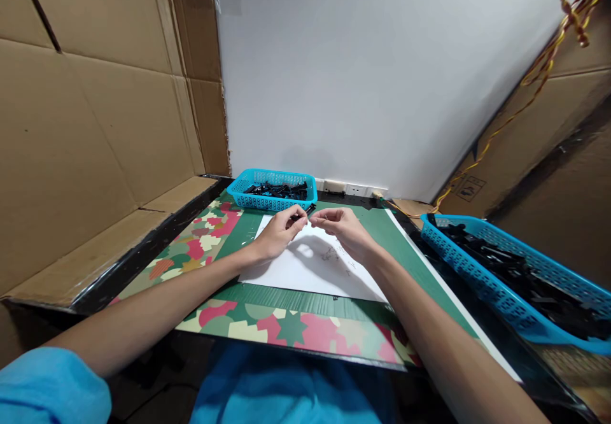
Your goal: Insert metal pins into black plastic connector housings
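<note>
My left hand (282, 228) pinches a small black part (305, 212) above a white sheet (305, 271) on the green mat (415, 246). Close beside it, my right hand (340, 225) has its fingers curled in a pinch toward the same part; what it holds is too small to make out. Several tiny dark pieces (334, 255) lie on the sheet under the right hand. A blue basket (272, 190) of black parts stands just behind the hands.
A larger blue basket (506, 271) full of black parts sits at the right edge. Cardboard walls (95, 125) stand on the left and at the right. A camouflage-patterned cloth (286, 328) covers the near table. Yellow-red wires (548, 61) hang at top right.
</note>
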`<state>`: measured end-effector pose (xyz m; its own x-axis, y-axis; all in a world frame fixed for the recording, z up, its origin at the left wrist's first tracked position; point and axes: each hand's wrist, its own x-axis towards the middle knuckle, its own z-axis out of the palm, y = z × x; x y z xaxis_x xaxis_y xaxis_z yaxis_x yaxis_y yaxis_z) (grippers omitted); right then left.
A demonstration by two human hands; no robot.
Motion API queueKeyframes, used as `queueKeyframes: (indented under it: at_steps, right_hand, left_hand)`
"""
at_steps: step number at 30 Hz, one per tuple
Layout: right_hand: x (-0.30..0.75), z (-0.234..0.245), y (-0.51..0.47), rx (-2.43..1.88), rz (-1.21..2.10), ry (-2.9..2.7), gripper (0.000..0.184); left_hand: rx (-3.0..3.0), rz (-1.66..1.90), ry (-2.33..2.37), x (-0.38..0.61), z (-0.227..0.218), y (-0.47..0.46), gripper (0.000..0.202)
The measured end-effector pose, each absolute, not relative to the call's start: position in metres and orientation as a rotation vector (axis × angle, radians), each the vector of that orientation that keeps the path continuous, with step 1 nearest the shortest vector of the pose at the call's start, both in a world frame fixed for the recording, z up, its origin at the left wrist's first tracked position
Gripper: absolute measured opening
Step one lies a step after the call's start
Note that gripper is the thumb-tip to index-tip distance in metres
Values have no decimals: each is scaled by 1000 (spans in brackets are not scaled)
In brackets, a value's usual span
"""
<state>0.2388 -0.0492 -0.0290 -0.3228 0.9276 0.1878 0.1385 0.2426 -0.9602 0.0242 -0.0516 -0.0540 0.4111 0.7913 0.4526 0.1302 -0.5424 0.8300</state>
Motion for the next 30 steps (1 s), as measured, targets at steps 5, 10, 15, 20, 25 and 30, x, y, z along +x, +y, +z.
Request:
queueKeyframes:
  at_steps: [5, 10, 15, 20, 25, 30]
  right_hand:
    - [239, -30, -47, -1018, 1129, -1679, 17]
    - [252, -33, -36, -1189, 928, -1701, 24]
    - [268, -45, -24, -1341, 820, -1746, 21]
    - [263, -46, -27, -1358, 811, -1820, 17]
    - [247, -49, -25, -1378, 701, -1889, 15]
    - [246, -58, -21, -1377, 657, -1927, 14]
  left_hand:
    - [1932, 1077, 814, 25, -53, -55, 25]
    - [1832, 945, 885, 25, -60, -55, 39]
    - [2056, 829, 1028, 26, -59, -58, 47]
    - [2193, 747, 996, 31, -55, -62, 42]
    - [1994, 855, 975, 28, -72, -46, 34]
    - [1946, 682, 891, 22, -80, -33, 39]
